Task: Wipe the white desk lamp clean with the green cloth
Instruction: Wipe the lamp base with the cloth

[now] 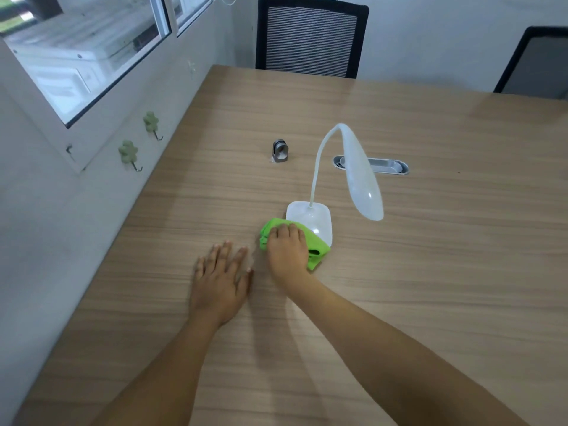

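Observation:
The white desk lamp (359, 179) stands mid-table, its bendy neck arching up from a square white base (316, 215) and its long head drooping to the right. A bunched green cloth (318, 245) lies over the base's near-left corner. My right hand (287, 252) presses palm-down on the cloth, fingers curled over its far edge, covering most of it. My left hand (221, 278) lies flat on the wooden table (430, 272) just left of the cloth, fingers spread, holding nothing.
A small metal clip-like object (280, 151) stands behind and left of the lamp. A grey oval cable port (385, 165) is set into the table behind the lamp head. Two black chairs (310, 38) stand at the far edge. A wall with hooks (129, 153) runs along the left.

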